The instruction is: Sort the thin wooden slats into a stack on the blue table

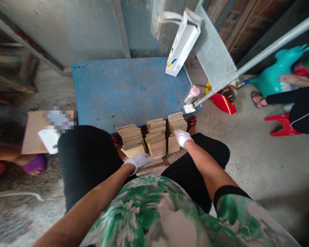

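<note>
Concrete floor point(247, 151), metal wall behind, blue pallet point(123, 89) flat on floor with white paper bag point(181, 44) at its far edge. Three stacks of thin wood pieces point(156, 137) stand against pallet's near edge, between the knees. Gloved right hand point(182, 137) curled over right stack, gripping its top. Gloved left hand point(139, 160) loosely curled, just below left stack; contact unclear.

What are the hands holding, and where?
The right hand rests on the right stack of thin wooden pieces, at its top. The left hand seems to hold nothing.
</note>
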`<state>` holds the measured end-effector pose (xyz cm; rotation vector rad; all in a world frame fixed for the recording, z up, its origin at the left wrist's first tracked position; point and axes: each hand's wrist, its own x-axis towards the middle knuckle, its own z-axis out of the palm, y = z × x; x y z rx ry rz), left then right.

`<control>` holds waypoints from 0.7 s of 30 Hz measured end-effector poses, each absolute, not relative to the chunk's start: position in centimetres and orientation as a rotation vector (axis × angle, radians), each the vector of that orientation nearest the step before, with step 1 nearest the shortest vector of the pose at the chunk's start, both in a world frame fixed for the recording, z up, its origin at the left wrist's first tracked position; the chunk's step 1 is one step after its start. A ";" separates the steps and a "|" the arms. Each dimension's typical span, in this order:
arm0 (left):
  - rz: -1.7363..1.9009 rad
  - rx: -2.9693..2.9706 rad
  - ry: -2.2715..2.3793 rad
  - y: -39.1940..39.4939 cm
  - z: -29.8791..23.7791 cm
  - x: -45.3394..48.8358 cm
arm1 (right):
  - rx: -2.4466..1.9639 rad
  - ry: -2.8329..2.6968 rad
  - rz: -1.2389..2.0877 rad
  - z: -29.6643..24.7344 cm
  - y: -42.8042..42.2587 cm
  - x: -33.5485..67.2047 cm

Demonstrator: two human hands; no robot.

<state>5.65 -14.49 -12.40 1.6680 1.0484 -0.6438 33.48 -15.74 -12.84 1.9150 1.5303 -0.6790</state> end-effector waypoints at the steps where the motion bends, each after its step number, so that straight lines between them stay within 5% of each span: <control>1: -0.649 1.664 1.045 -14.5 -12.4 5.7 | 1.919 1.527 -0.663 -13.0 -15.9 33.3; 21: -0.600 1.644 1.003 -14.5 -13.3 5.7 | 1.925 1.572 -0.479 -14.0 -17.7 31.4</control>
